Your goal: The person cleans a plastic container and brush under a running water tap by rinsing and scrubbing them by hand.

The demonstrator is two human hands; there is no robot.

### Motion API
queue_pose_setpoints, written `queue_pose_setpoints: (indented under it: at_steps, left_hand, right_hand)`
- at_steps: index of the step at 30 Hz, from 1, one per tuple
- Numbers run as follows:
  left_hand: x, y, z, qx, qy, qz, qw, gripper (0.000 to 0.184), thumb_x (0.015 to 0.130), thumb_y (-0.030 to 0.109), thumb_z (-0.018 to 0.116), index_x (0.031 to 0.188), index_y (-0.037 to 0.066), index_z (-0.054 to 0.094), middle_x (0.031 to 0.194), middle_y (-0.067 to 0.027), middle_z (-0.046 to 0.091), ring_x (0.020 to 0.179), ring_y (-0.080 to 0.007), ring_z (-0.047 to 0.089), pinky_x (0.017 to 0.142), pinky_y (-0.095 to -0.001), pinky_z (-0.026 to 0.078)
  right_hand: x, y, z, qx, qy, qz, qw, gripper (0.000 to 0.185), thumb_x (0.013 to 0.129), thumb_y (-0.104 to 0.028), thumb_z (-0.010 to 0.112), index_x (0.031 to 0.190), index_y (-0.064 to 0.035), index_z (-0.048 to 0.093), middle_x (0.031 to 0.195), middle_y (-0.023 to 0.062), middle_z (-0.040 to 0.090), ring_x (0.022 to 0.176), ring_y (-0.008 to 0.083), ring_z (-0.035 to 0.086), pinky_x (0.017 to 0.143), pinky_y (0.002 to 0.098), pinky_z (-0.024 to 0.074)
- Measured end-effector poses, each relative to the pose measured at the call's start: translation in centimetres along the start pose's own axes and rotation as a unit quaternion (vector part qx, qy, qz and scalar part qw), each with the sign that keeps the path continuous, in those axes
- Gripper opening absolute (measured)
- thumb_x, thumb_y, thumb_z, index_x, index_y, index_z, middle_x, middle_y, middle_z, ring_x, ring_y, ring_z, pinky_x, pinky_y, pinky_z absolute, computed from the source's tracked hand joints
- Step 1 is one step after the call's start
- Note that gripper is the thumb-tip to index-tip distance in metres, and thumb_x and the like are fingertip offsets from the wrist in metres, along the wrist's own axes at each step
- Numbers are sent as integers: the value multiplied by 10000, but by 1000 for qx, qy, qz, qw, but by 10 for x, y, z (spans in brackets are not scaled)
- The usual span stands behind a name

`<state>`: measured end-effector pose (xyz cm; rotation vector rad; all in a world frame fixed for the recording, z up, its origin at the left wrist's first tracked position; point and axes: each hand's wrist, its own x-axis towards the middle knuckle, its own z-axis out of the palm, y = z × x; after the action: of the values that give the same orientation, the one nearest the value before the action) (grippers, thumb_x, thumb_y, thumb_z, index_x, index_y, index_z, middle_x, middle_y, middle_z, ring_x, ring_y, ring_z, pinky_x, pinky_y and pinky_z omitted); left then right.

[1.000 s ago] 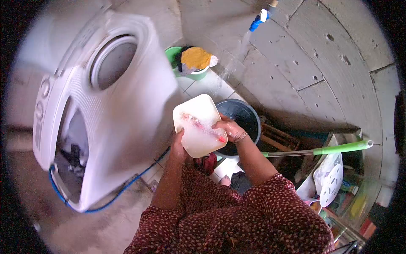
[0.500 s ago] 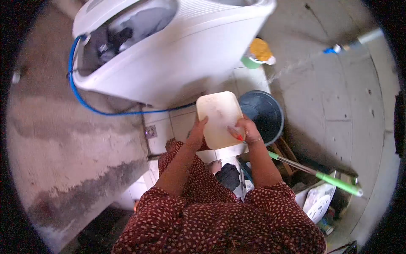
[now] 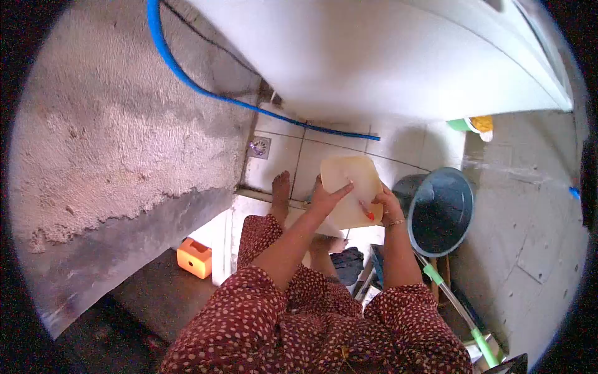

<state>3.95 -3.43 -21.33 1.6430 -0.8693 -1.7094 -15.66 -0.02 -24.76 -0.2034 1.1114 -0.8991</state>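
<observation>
In the head view I hold a cream, rounded rectangular plastic tub (image 3: 350, 169) in front of my body, above the tiled floor. My left hand (image 3: 326, 197) grips its left side, thumb laid over it. On the opposite side, my right hand (image 3: 389, 203) is closed around the edge, its fingers partly hidden. A small, red-tipped thing (image 3: 369, 214) shows at the tub beside my right hand; its kind is unclear. To the right of that hand stands a dark grey bucket (image 3: 468, 209).
A white washing machine (image 3: 374, 68) stands ahead, with a blue hose (image 3: 280, 117) running across the floor. A drain (image 3: 259, 147) lies at left. A green-handled pole (image 3: 458, 305) leans at lower right. Dark cloth (image 3: 347, 265) and an orange box (image 3: 195, 257) are below.
The view has swung down and to the left, bringing my feet, the drain and the orange box into sight. My left thumb lies farther over the tub, which I still hold.
</observation>
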Motion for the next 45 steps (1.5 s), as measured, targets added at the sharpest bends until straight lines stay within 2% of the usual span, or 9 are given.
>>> queue_pose_setpoints:
  at_steps: [10,17,20,22,26,29,39,43,45]
  left_hand:
    - [34,-39,-47,360,160,-82,915,1248,466,418,800,1312,-52,11,1285,-250,264,1128,-355,384,947,-393,343]
    - [47,-23,-75,402,160,-220,874,1132,569,383,736,1354,34,-1,1236,-308,248,1095,-382,385,928,-412,339]
    - [67,-56,-86,398,173,-230,871,1089,597,378,705,1365,77,-8,1228,-317,252,1083,-382,398,923,-418,338]
    - [71,-59,-93,405,161,-224,871,1072,602,364,690,1370,99,-9,1230,-326,255,1082,-386,403,924,-424,334]
    - [68,-26,-100,464,85,-249,846,1042,608,329,670,1370,84,3,1255,-321,273,1081,-399,419,928,-425,324]
    - [80,-67,-99,584,104,-153,790,1023,628,358,652,1359,28,16,1286,-271,297,1079,-409,426,931,-430,318]
    - [80,-38,-105,471,103,-211,851,1038,669,557,576,1355,18,11,1295,-223,328,1117,-390,394,927,-470,306]
    - [91,-42,-106,484,69,-231,841,1009,694,546,555,1355,31,-7,1251,-254,363,1105,-385,410,922,-469,317]
    - [98,-51,-108,525,36,-228,819,953,728,508,534,1356,35,-5,1213,-257,403,1095,-381,425,919,-466,323]
  right_hand:
    - [58,35,73,39,-61,93,993,682,614,22,452,1285,-57,360,1065,98,535,821,189,562,686,249,462]
    - [82,42,127,-52,-2,102,993,678,651,10,465,1311,-75,338,829,55,565,679,125,516,631,223,417]
    - [127,89,94,-243,-28,-15,969,678,655,-2,496,1310,-63,334,743,39,558,642,118,507,608,221,411]
    - [121,76,114,-128,11,69,989,684,656,-12,519,1311,-53,327,703,32,555,622,119,504,596,220,409]
    - [152,97,98,-257,7,31,966,693,657,-42,541,1312,-35,313,709,52,562,622,129,511,580,231,415]
    - [126,70,134,-209,30,48,976,703,653,-54,555,1311,-23,309,741,70,578,657,139,532,589,238,428]
    - [174,117,112,-326,42,-111,938,763,608,-90,663,1269,66,316,894,135,598,781,159,568,661,249,464]
    - [151,90,140,-395,89,-53,913,793,585,-193,696,1253,53,347,929,181,596,755,222,589,689,270,474]
    - [137,78,154,-525,108,-114,836,808,585,-301,686,1248,31,365,966,220,575,797,299,579,726,319,473]
